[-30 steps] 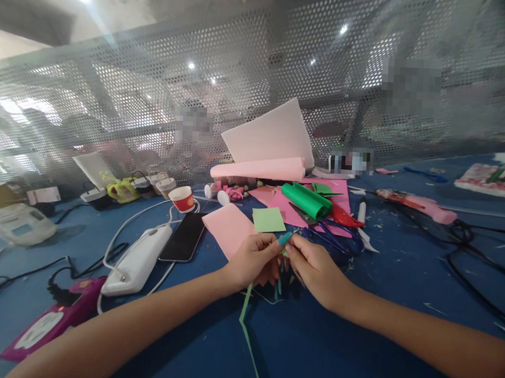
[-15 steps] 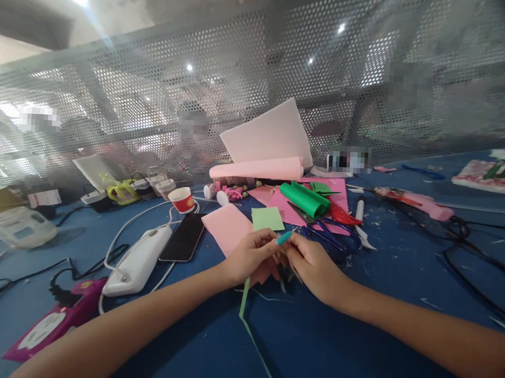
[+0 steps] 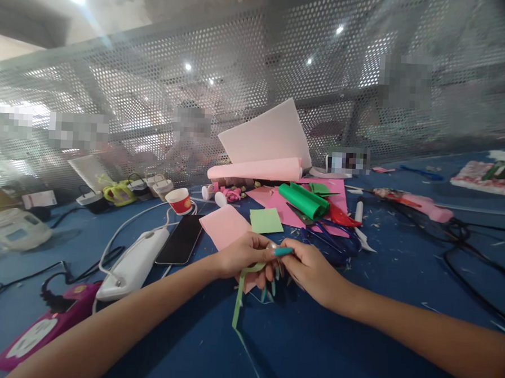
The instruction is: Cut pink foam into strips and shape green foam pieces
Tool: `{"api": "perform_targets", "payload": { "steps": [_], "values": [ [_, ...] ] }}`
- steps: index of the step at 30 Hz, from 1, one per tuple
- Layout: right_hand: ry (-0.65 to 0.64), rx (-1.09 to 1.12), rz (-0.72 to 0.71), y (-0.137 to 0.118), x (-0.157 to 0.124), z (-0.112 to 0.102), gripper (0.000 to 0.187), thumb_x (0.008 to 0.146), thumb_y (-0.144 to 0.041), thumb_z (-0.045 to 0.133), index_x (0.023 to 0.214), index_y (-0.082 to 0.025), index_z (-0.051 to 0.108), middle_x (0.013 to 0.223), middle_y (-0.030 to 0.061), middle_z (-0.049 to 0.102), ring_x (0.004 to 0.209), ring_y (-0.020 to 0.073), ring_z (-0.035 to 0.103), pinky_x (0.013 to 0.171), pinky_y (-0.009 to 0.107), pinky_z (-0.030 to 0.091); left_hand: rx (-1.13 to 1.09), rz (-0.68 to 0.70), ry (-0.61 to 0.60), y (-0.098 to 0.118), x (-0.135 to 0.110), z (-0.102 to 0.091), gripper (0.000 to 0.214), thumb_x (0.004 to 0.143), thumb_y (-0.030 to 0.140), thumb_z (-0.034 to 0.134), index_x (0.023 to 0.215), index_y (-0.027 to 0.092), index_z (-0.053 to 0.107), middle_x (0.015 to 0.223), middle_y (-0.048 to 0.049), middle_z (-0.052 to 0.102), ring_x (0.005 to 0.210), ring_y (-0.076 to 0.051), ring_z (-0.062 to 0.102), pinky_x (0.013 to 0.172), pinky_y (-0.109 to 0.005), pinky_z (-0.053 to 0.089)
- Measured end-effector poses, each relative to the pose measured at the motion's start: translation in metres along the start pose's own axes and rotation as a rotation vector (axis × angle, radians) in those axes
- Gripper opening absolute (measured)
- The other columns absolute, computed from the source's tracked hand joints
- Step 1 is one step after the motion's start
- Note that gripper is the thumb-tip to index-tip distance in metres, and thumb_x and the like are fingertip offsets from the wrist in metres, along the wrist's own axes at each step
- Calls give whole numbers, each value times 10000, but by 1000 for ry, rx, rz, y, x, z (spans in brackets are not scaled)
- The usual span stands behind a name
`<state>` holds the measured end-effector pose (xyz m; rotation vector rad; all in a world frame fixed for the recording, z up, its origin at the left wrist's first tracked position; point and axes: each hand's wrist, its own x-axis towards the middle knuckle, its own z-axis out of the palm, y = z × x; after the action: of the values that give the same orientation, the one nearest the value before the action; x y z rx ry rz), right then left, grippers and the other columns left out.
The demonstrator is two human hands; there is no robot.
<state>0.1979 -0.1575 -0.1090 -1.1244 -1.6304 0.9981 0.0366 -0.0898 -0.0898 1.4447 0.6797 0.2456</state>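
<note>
Both hands meet low over the middle of the blue table. My left hand [image 3: 243, 253] is closed in a pinch, its long teal thumbnail pointing right. A narrow light-green paper strip [image 3: 237, 304] comes out from under its fingers and hangs down with a sharp bend. My right hand [image 3: 313, 271] is closed too, its fingertips touching those of the left. What lies between the right fingers is hidden. Just behind the hands is a light-green paper square [image 3: 266, 220], beside a pink paper sheet [image 3: 223, 224] that runs partly beneath my left hand.
Behind lie a green roll [image 3: 305, 200], blue-handled scissors [image 3: 332, 241] and a pink roll [image 3: 256, 169]. On the left are a phone [image 3: 180, 240], a white power strip [image 3: 134, 264], a paper cup [image 3: 179, 201] and a purple device [image 3: 46, 330]. A pink glue gun [image 3: 421, 203] with black cords lies right.
The left fingers have turned downward and the teal nail lies flatter. The green strip has shifted slightly left and up, showing more of its length at the fingers. Both hands stay together.
</note>
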Motion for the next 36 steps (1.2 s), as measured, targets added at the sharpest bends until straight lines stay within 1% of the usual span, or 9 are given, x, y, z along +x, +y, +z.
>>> {"api": "perform_targets", "payload": {
  "steps": [5,9,14,16,19,21,24,29,36],
  "values": [
    [14,65,-1,5,2,1,208,899,-299,400,733,-195,471,444,-90,349,353,69,301,388,215,256,-44,17,87,-3,2,5,382,717,477,654,701,109,554,495,-14,611,335,-97,552,318,-157,422],
    [17,64,11,5,2,1,212,906,-297,392,740,-192,470,455,-87,345,358,71,306,383,217,252,23,-15,161,2,1,11,394,746,507,607,694,122,542,437,12,576,294,-90,519,265,-137,367],
    [19,39,-7,2,1,0,225,914,-303,389,734,-191,463,457,-88,334,371,73,310,389,214,260,53,-49,158,3,0,12,462,744,581,561,692,122,542,422,3,571,277,-97,506,245,-144,354],
    [26,25,-23,2,1,0,252,920,-325,383,718,-193,454,460,-85,339,372,73,318,391,213,265,20,-20,188,1,1,15,458,739,576,568,681,123,535,416,4,563,268,-92,490,242,-144,352],
    [49,-10,-29,3,2,0,299,926,-367,368,696,-192,444,463,-74,370,379,75,344,397,214,277,-37,52,301,-1,1,22,436,738,555,577,676,128,522,409,17,544,253,-86,467,231,-148,342],
    [53,-37,-27,4,2,-1,304,925,-376,371,694,-192,441,463,-70,385,382,77,360,401,215,283,-63,88,345,-3,1,25,422,742,546,577,691,132,520,417,23,543,253,-86,465,227,-148,335],
    [38,-55,-32,6,1,-1,284,924,-357,374,700,-195,437,455,-72,382,377,80,365,404,218,283,-87,129,348,-5,2,27,408,741,536,585,704,135,520,441,25,552,255,-83,468,229,-149,328],
    [35,-45,-51,5,1,-1,280,923,-333,373,681,-201,425,456,-75,373,377,79,358,408,220,282,-56,164,348,-8,3,24,415,735,529,595,656,128,522,439,20,553,257,-77,465,232,-154,333],
    [33,-78,-48,2,1,-1,286,925,-328,365,669,-206,400,439,-73,391,367,82,366,407,226,277,-102,209,357,-11,4,24,378,729,483,623,651,139,490,511,3,620,275,-89,505,223,-153,341]
  ]
}}
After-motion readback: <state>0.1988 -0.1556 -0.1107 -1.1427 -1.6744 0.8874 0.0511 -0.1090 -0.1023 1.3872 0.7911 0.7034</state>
